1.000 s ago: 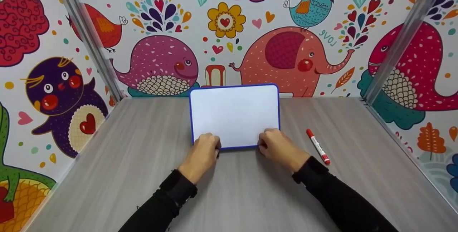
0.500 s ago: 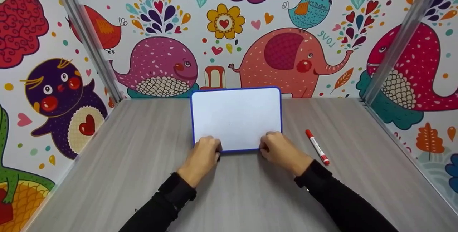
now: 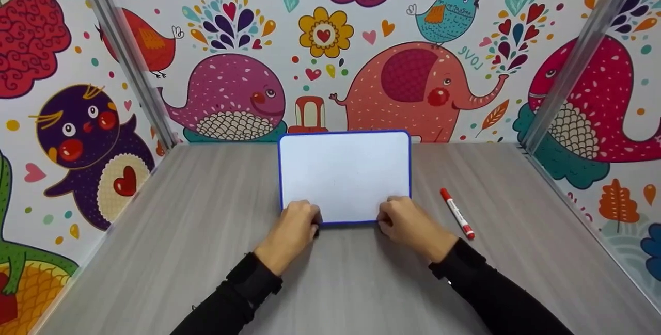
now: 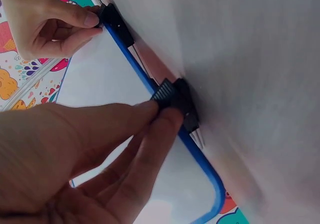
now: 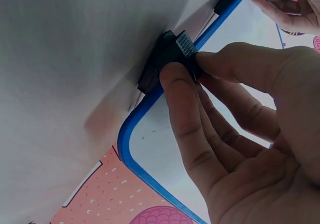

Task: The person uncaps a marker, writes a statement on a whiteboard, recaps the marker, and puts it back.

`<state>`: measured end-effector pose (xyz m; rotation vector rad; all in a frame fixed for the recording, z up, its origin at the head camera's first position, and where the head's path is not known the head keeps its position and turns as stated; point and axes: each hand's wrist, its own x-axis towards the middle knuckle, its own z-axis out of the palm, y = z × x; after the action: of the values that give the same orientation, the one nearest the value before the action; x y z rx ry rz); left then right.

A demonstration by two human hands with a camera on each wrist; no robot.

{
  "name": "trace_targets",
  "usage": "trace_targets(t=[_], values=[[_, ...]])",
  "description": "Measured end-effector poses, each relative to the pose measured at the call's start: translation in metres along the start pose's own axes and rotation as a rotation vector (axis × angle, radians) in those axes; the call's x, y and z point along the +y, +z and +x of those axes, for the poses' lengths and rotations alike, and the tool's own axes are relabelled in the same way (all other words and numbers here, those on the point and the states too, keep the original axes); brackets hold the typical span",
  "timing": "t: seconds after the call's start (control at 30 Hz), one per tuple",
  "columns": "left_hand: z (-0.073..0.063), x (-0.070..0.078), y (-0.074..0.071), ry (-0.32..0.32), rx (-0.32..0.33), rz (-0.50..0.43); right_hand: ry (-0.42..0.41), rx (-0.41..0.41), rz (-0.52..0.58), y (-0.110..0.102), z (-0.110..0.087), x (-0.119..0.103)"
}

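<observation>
A small whiteboard [image 3: 341, 175] with a blue rim leans up from the table between both hands, its white face towards me and bare apart from tiny specks. Along its lower edge sit black plastic clips with ridged tabs. My left hand [image 3: 290, 229] pinches one black clip [image 4: 188, 109] between thumb and fingers at the lower left. At the lower right, the thumb and index finger of my right hand [image 3: 413, 226] pinch the other black clip [image 5: 162, 54]. From the head view, the clips are mostly hidden by the hands.
A red-capped white marker [image 3: 457, 213] lies on the grey wood-look table [image 3: 341, 283], right of the board. Colourful cartoon-printed walls [image 3: 232, 97] enclose the back and sides, with metal posts [image 3: 137, 61] at the corners.
The whiteboard and both hands have come slightly towards me and a little to the right. Both hands keep their pinch on its lower edge. The marker stays in place.
</observation>
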<state>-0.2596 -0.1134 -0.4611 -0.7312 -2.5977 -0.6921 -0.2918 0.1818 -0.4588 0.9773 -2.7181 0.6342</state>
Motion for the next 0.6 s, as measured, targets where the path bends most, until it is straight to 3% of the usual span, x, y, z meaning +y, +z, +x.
trace_targets(t=[0.6], values=[[-0.007,0.0041,-0.0024,0.042,-0.01,-0.023,-0.012,-0.004,0.038,-0.005,-0.0106,-0.0014]])
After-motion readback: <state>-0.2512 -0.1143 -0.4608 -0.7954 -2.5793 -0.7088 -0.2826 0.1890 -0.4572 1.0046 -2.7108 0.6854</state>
